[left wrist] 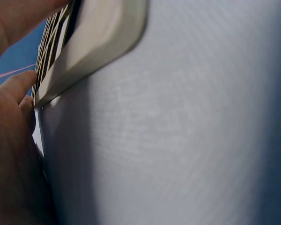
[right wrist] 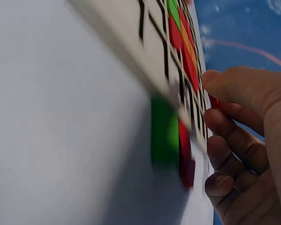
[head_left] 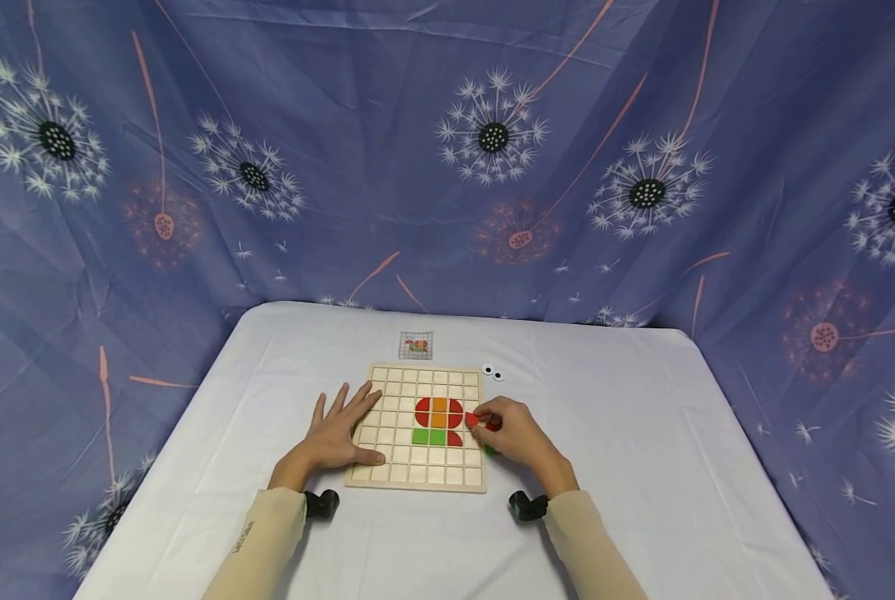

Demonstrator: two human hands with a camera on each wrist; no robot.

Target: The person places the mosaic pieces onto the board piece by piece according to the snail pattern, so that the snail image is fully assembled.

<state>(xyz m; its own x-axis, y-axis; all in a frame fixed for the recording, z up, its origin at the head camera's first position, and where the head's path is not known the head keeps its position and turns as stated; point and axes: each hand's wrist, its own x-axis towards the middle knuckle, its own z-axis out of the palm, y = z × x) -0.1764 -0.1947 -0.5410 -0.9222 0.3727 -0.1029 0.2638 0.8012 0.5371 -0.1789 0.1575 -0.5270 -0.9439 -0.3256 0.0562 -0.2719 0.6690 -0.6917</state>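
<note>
A wooden grid board [head_left: 402, 475] lies on the table, bearing red pieces [head_left: 422, 412] with rounded outlines on both sides of an orange column [head_left: 439, 412]. Below these sit green squares [head_left: 428, 437] and one red quarter-round piece [head_left: 453, 438]. My left hand [head_left: 335, 437] rests over the board's left edge with fingers spread. Between thumb and fingertips, my right hand [head_left: 518, 433] pinches a red piece [head_left: 472, 420] at the board's right edge. Under that hand, partly hidden, are a green piece [right wrist: 164, 136] and another red piece [right wrist: 185, 159] beside the board.
A small picture card [head_left: 416, 345] with a coloured grid pattern lies behind the board. Two googly-eye pieces [head_left: 492, 372] are near its back right corner. White cloth [head_left: 627, 417] covers the table, and a blue dandelion-print curtain [head_left: 387, 167] hangs behind it.
</note>
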